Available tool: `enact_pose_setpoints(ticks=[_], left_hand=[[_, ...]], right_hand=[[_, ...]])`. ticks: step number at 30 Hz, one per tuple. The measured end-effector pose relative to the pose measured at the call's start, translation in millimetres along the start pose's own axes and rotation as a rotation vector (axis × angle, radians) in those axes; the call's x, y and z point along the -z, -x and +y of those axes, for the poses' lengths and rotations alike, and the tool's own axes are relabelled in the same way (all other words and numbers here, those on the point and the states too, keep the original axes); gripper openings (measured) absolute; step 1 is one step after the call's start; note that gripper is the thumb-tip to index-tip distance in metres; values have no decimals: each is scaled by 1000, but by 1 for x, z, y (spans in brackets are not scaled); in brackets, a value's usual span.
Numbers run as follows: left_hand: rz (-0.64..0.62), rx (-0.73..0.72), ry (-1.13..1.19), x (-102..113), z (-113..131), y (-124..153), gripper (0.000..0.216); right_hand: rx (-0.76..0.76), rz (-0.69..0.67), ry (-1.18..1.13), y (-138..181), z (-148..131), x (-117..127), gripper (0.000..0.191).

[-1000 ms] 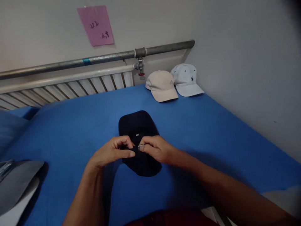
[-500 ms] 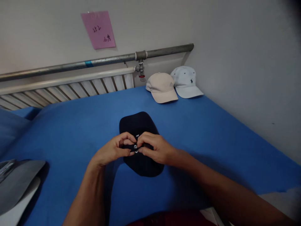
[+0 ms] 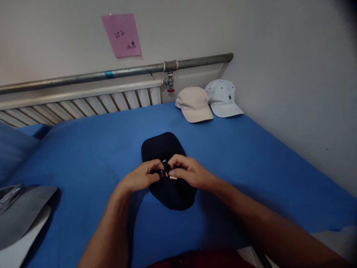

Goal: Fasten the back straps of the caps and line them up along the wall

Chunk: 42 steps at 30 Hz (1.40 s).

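Note:
A dark navy baseball cap (image 3: 173,195) lies on the blue surface in front of me, its brim toward the wall and its back strap between my hands. My left hand (image 3: 143,175) pinches the strap at its metal buckle (image 3: 162,172). From the other side, my right hand (image 3: 189,172) grips the dark strap end between thumb and fingers. A small pale tag (image 3: 173,178) shows just below the right thumb. The fingers hide part of the strap, so I cannot tell how it runs through the buckle.
A beige cap (image 3: 193,102) and a light blue cap (image 3: 223,98) sit at the back right by the wall. Grey and white caps (image 3: 25,212) lie at the left edge. Behind the blue surface (image 3: 97,149) stand a radiator (image 3: 117,102) and a metal pipe (image 3: 134,70).
Both hands have shifted slightly right along the strap. The buckle has turned and is now more covered by my left fingers, and a pale tag has come into sight.

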<state>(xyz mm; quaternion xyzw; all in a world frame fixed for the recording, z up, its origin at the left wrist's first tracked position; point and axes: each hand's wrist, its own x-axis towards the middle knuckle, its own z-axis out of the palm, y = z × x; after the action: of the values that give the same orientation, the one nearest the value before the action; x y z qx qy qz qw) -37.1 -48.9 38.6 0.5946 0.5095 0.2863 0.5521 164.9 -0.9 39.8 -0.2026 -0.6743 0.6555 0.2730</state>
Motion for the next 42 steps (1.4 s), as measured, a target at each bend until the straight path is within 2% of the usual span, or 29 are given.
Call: enact_pose_setpoints(ticks=[5,8,13,18,21,27,31,34,42], left_hand=[[64,-22,334,4,2,2,26],[67,-43,525,6,4,4,25],[152,13,684,2,9,3,22],[291,34,646,-4,12,0,23],[329,37,587,-8,13,-2,23],[319,12,474,-11,11,-3,24],[268,1,427,-13,11,-4,24],[259,5,400,-15,11,-3,24],[269,-55,342,-14,8,-1,10]], right_hand=[[-7,51,-4,-1,-3,1,7],[-13,72,51,-1,-5,3,10],[43,66,155,0,-6,5,16],[197,51,290,-1,-2,5,16],[211,68,335,-1,-1,4,17],[194,107,395,-2,1,2,17],[216,136,459,-2,4,2,18],[225,114,517,-1,6,2,18],[230,93,580,1,5,1,18]])
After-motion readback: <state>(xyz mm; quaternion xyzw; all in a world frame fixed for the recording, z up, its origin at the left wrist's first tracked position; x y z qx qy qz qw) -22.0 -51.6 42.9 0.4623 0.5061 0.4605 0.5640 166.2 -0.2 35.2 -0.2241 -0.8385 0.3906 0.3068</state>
